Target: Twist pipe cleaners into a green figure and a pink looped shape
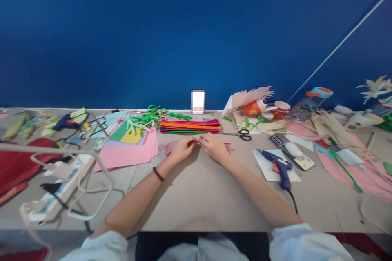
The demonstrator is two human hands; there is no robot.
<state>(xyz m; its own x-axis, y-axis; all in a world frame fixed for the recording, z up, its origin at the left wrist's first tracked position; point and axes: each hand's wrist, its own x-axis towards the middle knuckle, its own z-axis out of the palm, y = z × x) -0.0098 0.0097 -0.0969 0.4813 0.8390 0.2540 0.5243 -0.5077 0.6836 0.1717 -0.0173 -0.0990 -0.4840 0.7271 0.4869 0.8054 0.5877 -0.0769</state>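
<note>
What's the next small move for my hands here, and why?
Probably a gentle bend of the thin red piece: the left hand seems to pinch it, and the right hand has its fingers close by, well placed to help. I'd go lightly, since the piece's exact shape is too small to tell.

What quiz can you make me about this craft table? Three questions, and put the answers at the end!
1. True or false: the bracelet is on the right wrist.
2. What lies under the blue glue gun on the right side of the table?
A) A red cloth
B) A pale sheet
C) The scissors
3. Fill in the colour: the thin strip poking out past the right hand is ____.

Key: 1. False, the bracelet is on the left wrist. 2. B. 3. Pink.
</note>
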